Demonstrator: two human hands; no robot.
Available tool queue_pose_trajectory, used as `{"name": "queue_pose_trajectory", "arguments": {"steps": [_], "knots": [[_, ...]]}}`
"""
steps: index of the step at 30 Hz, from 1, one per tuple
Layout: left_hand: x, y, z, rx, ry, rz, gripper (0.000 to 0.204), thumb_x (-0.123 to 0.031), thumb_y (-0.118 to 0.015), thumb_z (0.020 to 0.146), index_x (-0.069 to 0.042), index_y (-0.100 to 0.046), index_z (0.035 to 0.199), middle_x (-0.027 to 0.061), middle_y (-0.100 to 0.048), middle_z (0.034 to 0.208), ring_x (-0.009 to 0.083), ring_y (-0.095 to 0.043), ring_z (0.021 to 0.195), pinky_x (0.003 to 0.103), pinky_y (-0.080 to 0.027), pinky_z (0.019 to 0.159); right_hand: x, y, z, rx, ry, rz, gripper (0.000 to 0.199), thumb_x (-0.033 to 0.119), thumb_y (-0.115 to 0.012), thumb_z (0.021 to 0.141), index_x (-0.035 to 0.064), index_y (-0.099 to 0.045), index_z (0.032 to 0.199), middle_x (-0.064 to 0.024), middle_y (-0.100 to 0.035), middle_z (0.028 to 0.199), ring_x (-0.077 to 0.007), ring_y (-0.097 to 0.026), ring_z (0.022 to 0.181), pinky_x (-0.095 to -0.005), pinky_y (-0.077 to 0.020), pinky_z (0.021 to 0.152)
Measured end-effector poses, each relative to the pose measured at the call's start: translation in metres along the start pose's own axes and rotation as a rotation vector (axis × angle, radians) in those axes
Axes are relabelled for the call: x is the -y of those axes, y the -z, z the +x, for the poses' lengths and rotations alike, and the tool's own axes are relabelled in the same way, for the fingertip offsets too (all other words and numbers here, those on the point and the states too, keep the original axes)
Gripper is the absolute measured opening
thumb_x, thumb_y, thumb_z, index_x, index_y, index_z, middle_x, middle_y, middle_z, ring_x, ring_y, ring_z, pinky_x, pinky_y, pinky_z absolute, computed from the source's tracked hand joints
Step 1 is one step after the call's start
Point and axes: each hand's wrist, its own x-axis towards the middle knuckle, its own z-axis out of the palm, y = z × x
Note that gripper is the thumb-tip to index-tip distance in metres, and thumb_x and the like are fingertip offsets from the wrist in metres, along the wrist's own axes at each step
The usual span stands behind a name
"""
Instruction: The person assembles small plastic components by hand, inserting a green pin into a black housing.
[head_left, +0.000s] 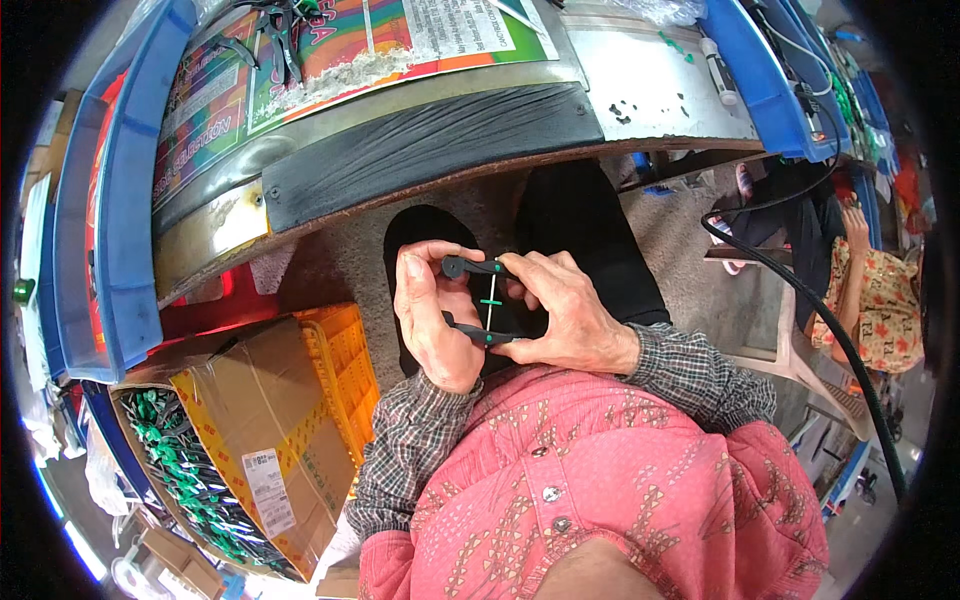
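Note:
Over my lap I hold an assembly of two black curved plastic arms (487,337) bridged by a thin metal rod (491,285) with a small green crosspiece. My left hand (432,325) is closed on the left ends of both black arms, thumb and fingers apart across the gap. My right hand (575,318) pinches their right ends, one between each side of its grip. Some of the right fingers are hidden behind the piece. Similar black parts (280,40) lie on the printed sheet at the far left of the bench.
A bench edge with a black strip (430,150) curves ahead of me. Blue bins (135,190) flank it. At lower left stand an orange crate (342,370) and a cardboard box (265,420) of black-and-green parts. A black cable (800,285) hangs right, near another person (880,280).

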Motion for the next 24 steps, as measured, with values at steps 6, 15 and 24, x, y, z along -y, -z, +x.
{"name": "queue_pose_trajectory", "arguments": {"steps": [6,15,24], "knots": [[-0.0022,-0.0019,0.0007,0.016,0.004,-0.012,0.037,-0.035,-0.035,0.103,-0.001,-0.049,0.097,0.0116,-0.054,0.091,0.0182,-0.055,0.087,0.032,-0.043,0.084,0.0017,0.0012,0.0012,0.006,-0.001,0.008,0.077,0.024,-0.082,0.057,-0.0028,-0.049,0.122,-0.0092,-0.058,0.086,-0.0238,-0.055,0.077,-0.0369,-0.037,0.074],[-0.0003,0.0019,0.0012,0.016,-0.002,0.028,0.034,-0.03,-0.032,0.102,-0.001,-0.049,0.098,0.0122,-0.055,0.089,0.022,-0.056,0.086,0.04,-0.044,0.09,-0.0001,-0.0008,0.0003,0.007,0.004,0.038,0.076,0.024,-0.081,0.058,-0.0034,-0.05,0.121,-0.0086,-0.058,0.085,-0.0234,-0.055,0.077,-0.0367,-0.0371,0.074],[-0.0015,-0.0028,0.0018,-0.023,-0.011,0.005,0.038,-0.035,-0.036,0.103,-0.002,-0.05,0.089,0.0086,-0.054,0.084,0.0165,-0.055,0.08,0.034,-0.044,0.085,0.0012,-0.0007,-0.0007,0.029,-0.029,0.051,0.074,0.025,-0.081,0.059,-0.0043,-0.051,0.12,-0.0087,-0.058,0.084,-0.0233,-0.054,0.076,-0.0368,-0.0369,0.075]]}}
